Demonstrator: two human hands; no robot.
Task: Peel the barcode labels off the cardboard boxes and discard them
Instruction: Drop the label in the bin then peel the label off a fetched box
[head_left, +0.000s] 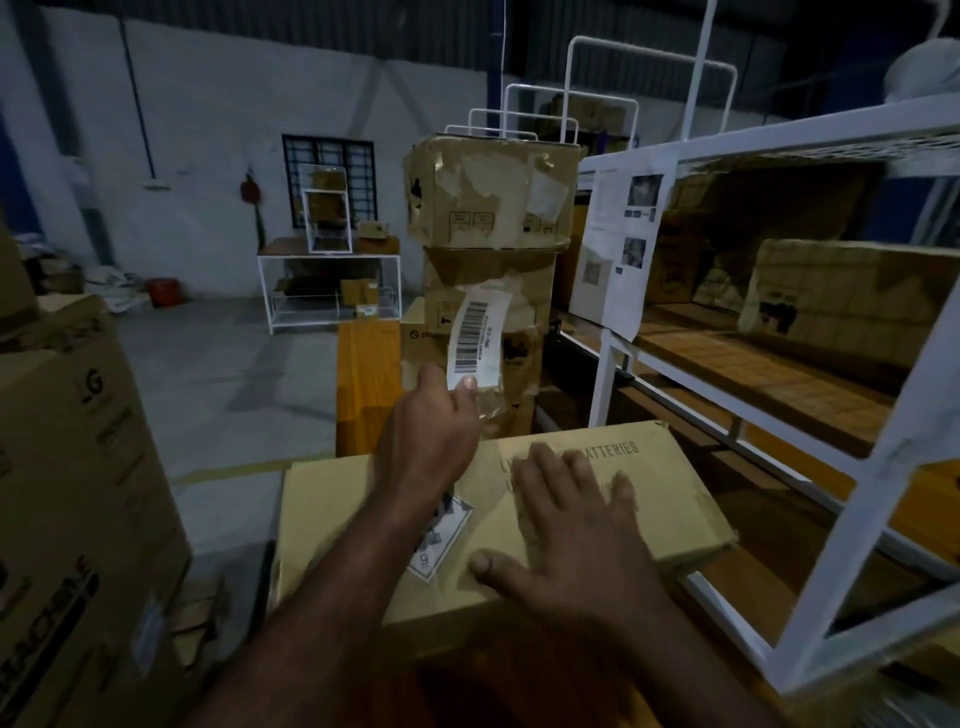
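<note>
Warehouse: label peel.
Left hand pinches barcode label; right hand, fingers spread, steadies box; best pulled slowly.

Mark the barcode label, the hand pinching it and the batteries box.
barcode label (470, 332): head view, its bars.
left hand (431, 421): head view, its back.
batteries box (670, 509): head view, bare top.

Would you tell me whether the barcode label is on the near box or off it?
Off: the left hand pinches the label, curled in the air above the box under the right hand.
</note>
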